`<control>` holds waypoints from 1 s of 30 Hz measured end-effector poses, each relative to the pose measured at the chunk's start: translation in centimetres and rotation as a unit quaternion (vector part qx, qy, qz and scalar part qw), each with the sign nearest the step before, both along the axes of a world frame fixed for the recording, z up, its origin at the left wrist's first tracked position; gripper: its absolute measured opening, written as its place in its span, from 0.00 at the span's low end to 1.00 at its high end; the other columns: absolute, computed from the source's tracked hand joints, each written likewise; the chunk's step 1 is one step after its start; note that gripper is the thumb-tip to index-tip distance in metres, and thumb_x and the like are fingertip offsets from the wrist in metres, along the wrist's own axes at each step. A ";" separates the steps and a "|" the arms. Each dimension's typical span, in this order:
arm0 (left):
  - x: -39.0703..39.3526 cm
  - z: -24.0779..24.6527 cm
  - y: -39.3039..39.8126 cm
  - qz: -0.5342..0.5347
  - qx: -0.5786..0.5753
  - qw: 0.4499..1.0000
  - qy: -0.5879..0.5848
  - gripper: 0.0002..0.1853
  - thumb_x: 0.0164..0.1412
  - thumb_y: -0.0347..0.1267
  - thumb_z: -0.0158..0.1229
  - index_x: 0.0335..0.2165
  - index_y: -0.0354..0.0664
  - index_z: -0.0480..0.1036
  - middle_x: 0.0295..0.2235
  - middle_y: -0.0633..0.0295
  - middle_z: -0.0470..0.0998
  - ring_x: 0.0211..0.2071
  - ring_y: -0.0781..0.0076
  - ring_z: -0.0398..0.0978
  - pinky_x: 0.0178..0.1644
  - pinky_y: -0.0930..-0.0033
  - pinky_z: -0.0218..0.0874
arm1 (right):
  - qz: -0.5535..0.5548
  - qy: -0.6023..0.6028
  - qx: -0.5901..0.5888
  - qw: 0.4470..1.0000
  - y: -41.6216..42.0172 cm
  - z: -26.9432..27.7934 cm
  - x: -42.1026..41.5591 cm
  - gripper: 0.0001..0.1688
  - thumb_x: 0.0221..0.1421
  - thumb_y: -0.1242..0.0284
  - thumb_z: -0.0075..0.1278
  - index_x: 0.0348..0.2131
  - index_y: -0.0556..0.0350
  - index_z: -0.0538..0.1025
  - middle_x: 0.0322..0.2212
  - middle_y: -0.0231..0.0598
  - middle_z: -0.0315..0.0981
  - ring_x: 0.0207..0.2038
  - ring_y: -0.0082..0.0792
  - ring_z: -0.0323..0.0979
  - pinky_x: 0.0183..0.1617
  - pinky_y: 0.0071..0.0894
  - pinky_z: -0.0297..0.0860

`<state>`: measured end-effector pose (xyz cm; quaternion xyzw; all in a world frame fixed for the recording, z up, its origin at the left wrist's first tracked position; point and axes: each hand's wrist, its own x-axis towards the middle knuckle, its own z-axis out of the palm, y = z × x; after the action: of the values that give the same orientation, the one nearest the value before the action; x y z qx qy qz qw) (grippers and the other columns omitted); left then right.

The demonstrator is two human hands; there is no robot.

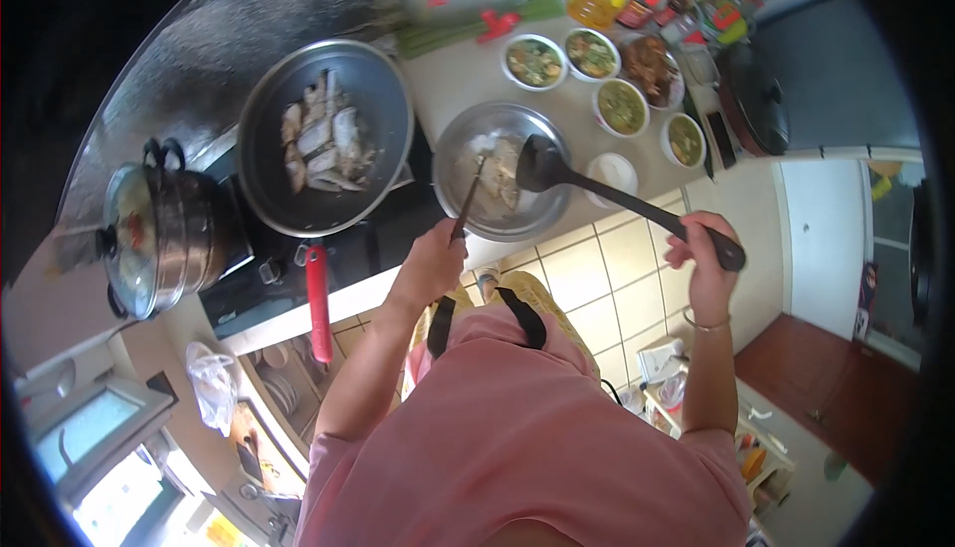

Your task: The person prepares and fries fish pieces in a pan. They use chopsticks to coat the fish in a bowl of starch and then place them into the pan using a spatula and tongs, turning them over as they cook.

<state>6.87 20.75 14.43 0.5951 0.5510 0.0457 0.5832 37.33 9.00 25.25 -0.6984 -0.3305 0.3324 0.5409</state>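
My left hand (431, 263) grips chopsticks (468, 200), whose tips reach pale, whitish pieces of food (498, 174), apparently fish, in a stainless steel bowl (548, 222). Held by its handle in my right hand (705, 252) is a black ladle or turner (627, 204). Its broad head hangs over the right side of the bowl, close to the food. Left of the bowl, a deep frying pan (261, 152) with a red handle (318, 304) sits on the black cooktop (365, 249). Several silvery fish pieces (328, 137) lie clustered in it.
A lidded steamer pot (179, 241) stands at the left. White bowls of green food (623, 107) and a dish of brown meat (650, 69) line the counter's right. Behind are green stalks (440, 36), an oil bottle (595, 1) and a dark lidded pot (755, 103).
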 end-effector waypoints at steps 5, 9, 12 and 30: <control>-6.8 7.6 0.2 0.181 -0.062 0.981 -0.026 0.16 0.57 0.30 0.47 0.44 0.39 0.67 0.19 0.60 0.70 0.17 0.78 0.66 0.18 0.71 0.58 | 0.004 0.047 0.097 0.994 2.8 1.5 -1.6 0.11 0.57 0.71 0.45 0.35 0.61 0.71 0.21 0.42 0.73 0.17 0.25 0.67 0.22 0.19 0.64; -13.3 7.7 2.9 0.178 0.032 0.980 0.086 0.14 0.57 0.29 0.44 0.42 0.37 0.67 0.18 0.61 0.70 0.14 0.77 0.65 0.16 0.72 0.57 | 0.088 0.052 0.100 0.990 7.7 1.5 -6.5 0.11 0.57 0.71 0.46 0.35 0.61 0.71 0.22 0.42 0.74 0.19 0.25 0.72 0.23 0.18 0.67; -15.6 5.6 5.0 0.085 0.104 0.973 0.188 0.13 0.57 0.29 0.43 0.39 0.33 0.67 0.25 0.47 0.75 0.25 0.54 0.74 0.28 0.60 0.65 | 0.154 0.044 0.052 0.986 10.7 1.5 -10.8 0.09 0.56 0.73 0.48 0.34 0.62 0.72 0.21 0.40 0.74 0.19 0.22 0.72 0.22 0.17 0.68; -13.5 3.7 9.6 -0.085 0.089 0.941 0.315 0.09 0.48 0.25 0.48 0.28 0.31 0.73 0.25 0.45 0.77 0.33 0.49 0.76 0.39 0.58 0.68 | 0.147 0.032 -0.012 0.989 16.8 1.0 -18.0 0.05 0.51 0.75 0.50 0.26 0.60 0.73 0.17 0.31 0.70 0.16 0.19 0.70 0.18 0.15 0.66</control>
<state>-6.61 30.32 18.10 0.6734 0.6475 -0.1451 0.3260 19.36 25.76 26.29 -0.6377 -0.4076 0.4344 0.4884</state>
